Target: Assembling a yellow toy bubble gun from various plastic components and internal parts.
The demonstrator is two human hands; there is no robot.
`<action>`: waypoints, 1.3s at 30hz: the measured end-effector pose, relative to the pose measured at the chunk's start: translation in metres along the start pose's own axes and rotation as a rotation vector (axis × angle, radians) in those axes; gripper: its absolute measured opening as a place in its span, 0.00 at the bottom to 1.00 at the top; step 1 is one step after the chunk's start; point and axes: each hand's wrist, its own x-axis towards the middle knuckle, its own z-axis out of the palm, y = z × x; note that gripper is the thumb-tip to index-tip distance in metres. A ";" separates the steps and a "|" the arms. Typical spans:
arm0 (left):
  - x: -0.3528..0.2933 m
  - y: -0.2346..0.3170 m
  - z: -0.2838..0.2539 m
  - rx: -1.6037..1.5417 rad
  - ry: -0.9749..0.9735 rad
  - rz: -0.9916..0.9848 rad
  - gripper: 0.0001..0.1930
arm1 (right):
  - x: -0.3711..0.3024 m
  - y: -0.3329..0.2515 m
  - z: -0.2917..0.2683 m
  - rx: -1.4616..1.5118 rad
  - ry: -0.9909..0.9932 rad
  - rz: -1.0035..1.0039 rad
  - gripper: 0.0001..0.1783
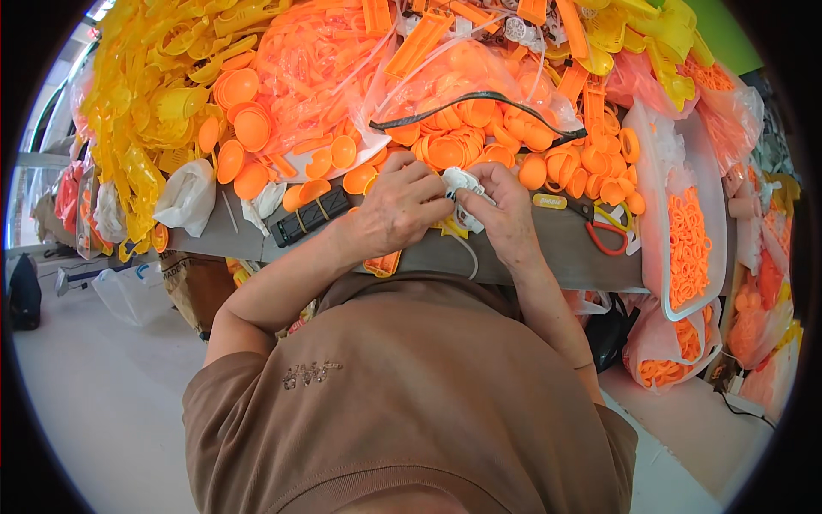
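Note:
Both of my hands meet over the near edge of the grey table (548, 248). Between them is a small white plastic part (462, 182) with a dark spot by my fingertips. My left hand (401, 201) pinches it from the left, fingers curled. From the right, my right hand (503, 210) grips it between thumb and fingers. Just under the part, a bit of yellow plastic (452, 226) shows, and a thin white strip (472, 257) curves down toward the table edge. Orange round cups (449, 147) lie heaped directly beyond my hands.
Scissors (604, 227) with red and yellow handles lie right of my hands. A clear bin (655, 248) of orange rings stands farther right. Left are a black rectangular case (310, 218) and a white bag (188, 197). Yellow scoop-like pieces (141, 111) and bagged orange parts (312, 77) pile up behind.

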 end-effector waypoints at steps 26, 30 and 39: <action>0.006 0.029 -0.003 -0.089 -0.007 -0.167 0.25 | -0.004 -0.011 0.000 -0.290 -0.136 -0.068 0.23; 0.003 0.029 -0.004 -0.090 -0.014 -0.162 0.27 | -0.003 -0.013 0.001 -0.300 -0.146 -0.017 0.23; -0.003 0.031 0.000 -0.105 -0.038 -0.174 0.28 | -0.007 -0.017 -0.001 -0.356 -0.169 0.074 0.24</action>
